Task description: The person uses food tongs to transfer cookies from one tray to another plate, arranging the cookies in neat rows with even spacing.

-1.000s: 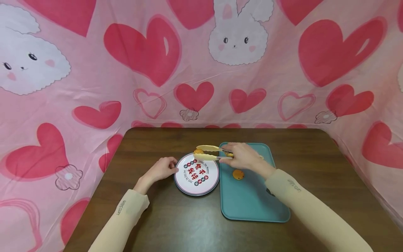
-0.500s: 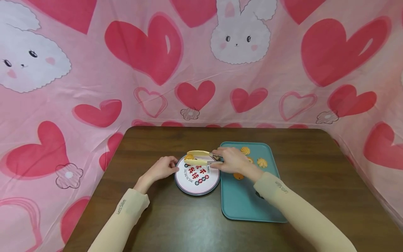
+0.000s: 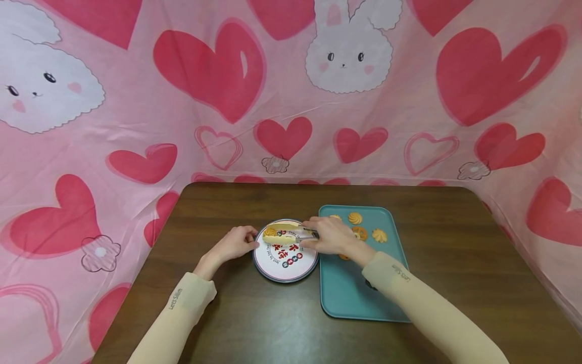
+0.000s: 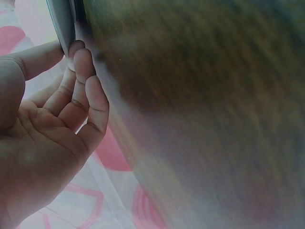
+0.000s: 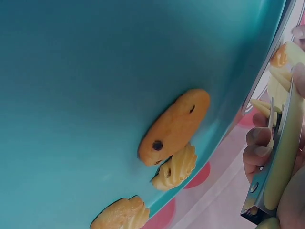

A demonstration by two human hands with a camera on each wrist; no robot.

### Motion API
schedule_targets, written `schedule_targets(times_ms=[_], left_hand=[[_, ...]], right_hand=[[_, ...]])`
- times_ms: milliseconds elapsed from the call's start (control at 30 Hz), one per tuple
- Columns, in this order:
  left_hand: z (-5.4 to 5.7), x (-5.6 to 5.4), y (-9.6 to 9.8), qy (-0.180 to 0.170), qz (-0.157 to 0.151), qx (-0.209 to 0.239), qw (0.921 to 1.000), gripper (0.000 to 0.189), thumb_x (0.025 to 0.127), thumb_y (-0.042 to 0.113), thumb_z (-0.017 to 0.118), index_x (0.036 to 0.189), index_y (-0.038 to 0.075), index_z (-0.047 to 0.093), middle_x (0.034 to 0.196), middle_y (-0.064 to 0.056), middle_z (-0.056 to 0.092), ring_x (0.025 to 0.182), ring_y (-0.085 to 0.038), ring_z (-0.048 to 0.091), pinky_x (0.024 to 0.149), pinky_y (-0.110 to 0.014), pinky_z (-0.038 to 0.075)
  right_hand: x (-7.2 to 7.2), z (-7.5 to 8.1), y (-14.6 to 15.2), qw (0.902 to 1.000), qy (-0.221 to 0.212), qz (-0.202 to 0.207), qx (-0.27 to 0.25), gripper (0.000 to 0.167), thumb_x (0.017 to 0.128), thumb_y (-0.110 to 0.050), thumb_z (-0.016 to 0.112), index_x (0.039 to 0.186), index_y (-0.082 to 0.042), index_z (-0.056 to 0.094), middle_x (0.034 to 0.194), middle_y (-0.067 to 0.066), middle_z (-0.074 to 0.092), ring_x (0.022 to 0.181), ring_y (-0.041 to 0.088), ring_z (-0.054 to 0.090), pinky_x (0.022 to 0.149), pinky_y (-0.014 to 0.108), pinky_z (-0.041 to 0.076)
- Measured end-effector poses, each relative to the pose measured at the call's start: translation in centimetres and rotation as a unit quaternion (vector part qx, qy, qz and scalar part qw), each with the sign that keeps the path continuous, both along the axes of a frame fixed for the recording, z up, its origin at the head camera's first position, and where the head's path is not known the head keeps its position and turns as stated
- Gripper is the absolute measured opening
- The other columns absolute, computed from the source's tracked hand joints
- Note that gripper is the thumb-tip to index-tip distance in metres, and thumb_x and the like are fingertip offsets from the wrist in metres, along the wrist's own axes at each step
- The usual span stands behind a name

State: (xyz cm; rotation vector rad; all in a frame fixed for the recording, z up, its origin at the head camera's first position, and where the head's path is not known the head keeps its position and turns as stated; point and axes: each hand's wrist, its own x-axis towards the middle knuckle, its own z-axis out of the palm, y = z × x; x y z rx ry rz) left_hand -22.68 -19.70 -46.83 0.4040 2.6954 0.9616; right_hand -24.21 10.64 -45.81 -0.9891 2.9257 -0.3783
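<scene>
My right hand (image 3: pixel 332 234) grips yellow-tipped metal tongs (image 3: pixel 291 228) over the plate's far side. Between the tong tips is a golden swirl cookie (image 3: pixel 270 232), low at the plate's far left; whether it rests on the plate I cannot tell. The white plate (image 3: pixel 273 264) has red lettering and a dark rim. At its left edge my left hand (image 3: pixel 234 242) pinches the rim; the left wrist view has thumb and fingers on either side of the plate edge (image 4: pixel 62 24). Tongs (image 5: pixel 281 167) and curled fingers appear at the right of the right wrist view.
A teal tray (image 3: pixel 345 298) stands right of the plate, close against it. Toward its far end lie several cookies, among them a swirl (image 3: pixel 354 218), a ring-like one (image 3: pixel 359 233) and another piped one (image 3: pixel 379 235). A pink heart-patterned cloth (image 3: pixel 282 101) hangs behind the brown table (image 3: pixel 218 202).
My right hand has carried the tongs and cookie left and lower, from the plate's far edge to its far left part. More cookies on the tray are uncovered. The left hand stays put.
</scene>
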Motion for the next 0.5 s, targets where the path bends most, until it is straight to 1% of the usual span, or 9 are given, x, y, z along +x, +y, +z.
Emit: schedule_targets(times_ms=[133,267,500], left_hand=[[0.03,-0.03,-0.01,0.000,0.000,-0.003,1.0000,0.031,0.090,0.013,0.074,0.116,-0.003,0.067,0.078,-0.003,0.060,0.067,-0.017,0.053,0.060,-0.031,0.044],[0.00,-0.04,-0.02,-0.005,0.001,-0.002,1.0000,0.030,0.090,0.013,0.074,0.116,-0.002,0.066,0.079,-0.003,0.060,0.067,-0.017,0.053,0.061,-0.030,0.044],[-0.07,-0.04,-0.02,-0.006,0.004,-0.001,1.0000,0.031,0.090,0.012,0.074,0.117,-0.003,0.066,0.078,-0.003,0.059,0.067,-0.017,0.053,0.060,-0.030,0.044]], right_hand=[[0.05,-0.02,0.00,0.9999,0.008,0.007,0.000,0.063,0.086,-0.056,0.071,0.134,-0.015,0.065,0.107,-0.004,0.066,0.073,0.008,0.053,0.069,0.029,0.047],[0.13,-0.04,0.00,0.9999,0.011,0.011,-0.004,0.062,0.086,-0.054,0.072,0.132,-0.014,0.066,0.106,-0.003,0.066,0.074,0.009,0.055,0.070,0.031,0.047],[0.24,0.02,-0.06,0.9998,0.013,0.011,0.004,0.062,0.085,-0.055,0.072,0.133,-0.015,0.066,0.106,-0.003,0.065,0.075,0.010,0.055,0.069,0.031,0.048]])
